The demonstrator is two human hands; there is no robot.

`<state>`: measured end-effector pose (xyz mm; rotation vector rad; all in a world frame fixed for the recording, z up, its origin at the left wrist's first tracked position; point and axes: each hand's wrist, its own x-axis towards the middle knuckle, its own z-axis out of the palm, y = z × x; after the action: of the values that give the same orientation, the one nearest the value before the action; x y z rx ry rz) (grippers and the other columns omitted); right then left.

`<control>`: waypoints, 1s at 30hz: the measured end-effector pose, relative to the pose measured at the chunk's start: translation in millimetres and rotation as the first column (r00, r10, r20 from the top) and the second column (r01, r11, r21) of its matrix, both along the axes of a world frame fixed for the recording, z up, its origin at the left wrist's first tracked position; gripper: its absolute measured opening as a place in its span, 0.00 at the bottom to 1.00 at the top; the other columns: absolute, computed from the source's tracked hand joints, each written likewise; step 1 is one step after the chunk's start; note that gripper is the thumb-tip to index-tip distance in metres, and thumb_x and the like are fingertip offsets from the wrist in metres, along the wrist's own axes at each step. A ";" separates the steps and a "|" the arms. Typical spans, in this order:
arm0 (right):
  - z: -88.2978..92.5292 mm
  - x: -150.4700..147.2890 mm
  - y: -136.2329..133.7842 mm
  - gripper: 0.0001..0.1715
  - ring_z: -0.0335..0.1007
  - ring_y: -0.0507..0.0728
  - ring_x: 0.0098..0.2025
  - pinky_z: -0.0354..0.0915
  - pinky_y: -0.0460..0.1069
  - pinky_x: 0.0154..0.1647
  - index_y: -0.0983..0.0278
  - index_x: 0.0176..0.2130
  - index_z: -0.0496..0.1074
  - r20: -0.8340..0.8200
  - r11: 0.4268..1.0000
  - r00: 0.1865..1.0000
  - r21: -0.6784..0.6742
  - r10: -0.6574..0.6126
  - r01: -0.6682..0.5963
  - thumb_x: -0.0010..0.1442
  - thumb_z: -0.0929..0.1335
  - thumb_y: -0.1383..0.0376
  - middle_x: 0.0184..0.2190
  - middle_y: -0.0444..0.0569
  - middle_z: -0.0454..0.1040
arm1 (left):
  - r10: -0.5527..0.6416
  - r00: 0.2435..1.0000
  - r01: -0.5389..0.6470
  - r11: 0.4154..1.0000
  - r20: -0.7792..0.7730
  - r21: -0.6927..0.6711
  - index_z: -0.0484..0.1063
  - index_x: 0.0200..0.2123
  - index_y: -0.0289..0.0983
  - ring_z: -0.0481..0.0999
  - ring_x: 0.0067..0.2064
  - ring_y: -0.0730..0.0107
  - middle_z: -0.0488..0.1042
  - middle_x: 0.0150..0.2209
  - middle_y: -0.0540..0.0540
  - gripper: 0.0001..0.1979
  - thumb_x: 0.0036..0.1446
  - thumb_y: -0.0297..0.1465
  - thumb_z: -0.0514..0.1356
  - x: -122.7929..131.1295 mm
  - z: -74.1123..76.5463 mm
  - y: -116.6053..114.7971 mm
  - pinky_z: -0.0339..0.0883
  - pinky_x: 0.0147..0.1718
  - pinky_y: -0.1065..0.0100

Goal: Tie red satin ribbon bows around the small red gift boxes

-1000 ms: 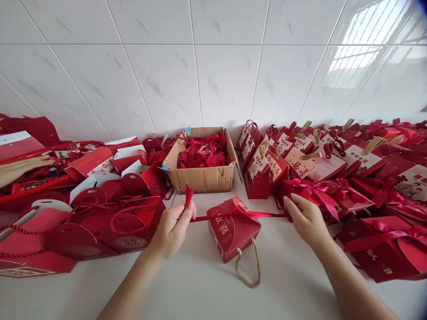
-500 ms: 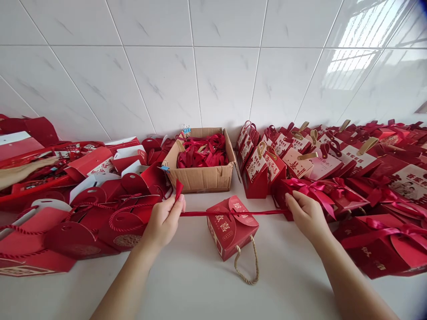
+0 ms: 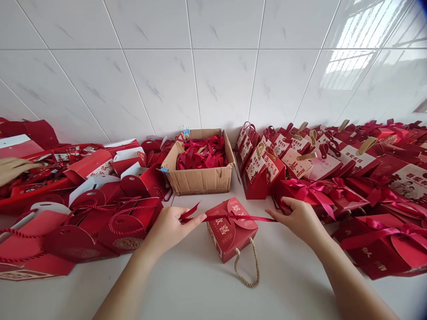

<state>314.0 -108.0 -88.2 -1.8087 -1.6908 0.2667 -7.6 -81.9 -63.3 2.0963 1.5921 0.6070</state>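
Note:
A small red gift box (image 3: 230, 242) with gold lettering and a rope handle (image 3: 256, 262) sits at the middle of the table. A dark red ribbon (image 3: 248, 218) is knotted across its top flaps and stretches out to both sides. To the left of the box, my left hand (image 3: 175, 229) is closed on one ribbon end, its tail sticking up past the fingers. On the right, my right hand (image 3: 296, 220) pinches the other end, partly hidden behind thumb and fingers.
Behind the gift box stands a cardboard box (image 3: 200, 181) of loose red ribbons. Open red boxes (image 3: 86, 240) with rope handles crowd the left. Finished boxes with bows (image 3: 383, 249) and pointed gift boxes (image 3: 255, 178) fill the right. A tiled wall (image 3: 160, 89) rises behind. Another person's hand (image 3: 15, 169) is at far left.
My left hand has slid right along the ribbon, nearer the box, and turned. My right hand has shifted slightly left and down. The box has stayed in place.

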 end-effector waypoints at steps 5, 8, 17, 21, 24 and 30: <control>2.4 5.1 0.2 0.29 0.41 0.48 0.19 0.42 0.45 0.18 0.62 0.19 0.47 -0.026 0.999 0.999 0.020 -0.027 0.027 0.48 0.70 0.53 0.15 0.38 0.46 | 0.085 0.996 -0.087 0.994 0.026 0.065 0.50 0.17 0.37 0.49 0.24 0.76 0.47 0.19 0.54 0.26 0.49 0.49 0.58 -1.0 2.3 0.9 0.45 0.22 0.73; 2.2 9.6 -1.4 0.30 0.41 0.47 0.19 0.42 0.45 0.17 0.62 0.19 0.47 -0.054 0.999 0.998 0.023 -0.040 0.041 0.48 0.70 0.52 0.15 0.38 0.46 | 0.108 0.993 -0.112 0.990 0.050 0.083 0.50 0.18 0.37 0.49 0.23 0.77 0.48 0.19 0.55 0.25 0.48 0.48 0.59 -1.2 5.6 -0.6 0.47 0.22 0.74; 0.4 -1.2 -4.5 0.26 0.44 0.47 0.19 0.45 0.44 0.19 0.62 0.21 0.51 -0.167 0.998 0.986 0.065 0.011 0.000 0.50 0.69 0.52 0.16 0.37 0.49 | 0.200 0.869 -0.122 0.973 0.452 -0.196 0.51 0.19 0.38 0.59 0.23 0.76 0.50 0.18 0.56 0.22 0.47 0.43 0.60 16.7 -3.3 -5.9 0.67 0.26 0.71; -1.2 -26.8 -4.8 0.21 0.50 0.48 0.21 0.50 0.45 0.20 0.63 0.29 0.64 -0.473 0.972 0.857 -0.012 0.202 -0.235 0.56 0.64 0.48 0.19 0.39 0.54 | 0.212 0.739 0.018 0.943 0.640 -0.333 0.55 0.22 0.38 0.63 0.29 0.72 0.58 0.23 0.54 0.20 0.49 0.44 0.60 32.6 -5.8 -12.5 0.72 0.30 0.66; 0.6 -45.2 -7.7 0.26 0.59 0.50 0.24 0.55 0.45 0.23 0.64 0.37 0.68 -0.684 0.943 0.705 -0.075 0.188 -0.323 0.57 0.62 0.45 0.23 0.42 0.62 | 0.174 0.697 0.108 0.934 0.696 -0.341 0.54 0.24 0.38 0.63 0.30 0.73 0.58 0.25 0.54 0.20 0.51 0.44 0.60 41.2 -4.5 -18.8 0.71 0.30 0.67; 0.8 -55.3 -12.2 0.27 0.60 0.49 0.24 0.52 0.43 0.22 0.61 0.42 0.62 -0.883 0.835 0.465 -0.206 0.066 -0.510 0.52 0.68 0.46 0.26 0.41 0.67 | 0.039 0.772 0.134 0.966 0.635 -0.223 0.58 0.31 0.38 0.62 0.30 0.77 0.62 0.29 0.54 0.17 0.48 0.39 0.64 51.1 -5.9 -25.9 0.62 0.29 0.75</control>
<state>258.6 -120.2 -87.4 -1.2101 -1.1923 1.5704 43.5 -107.7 -69.1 1.4963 1.1406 0.9191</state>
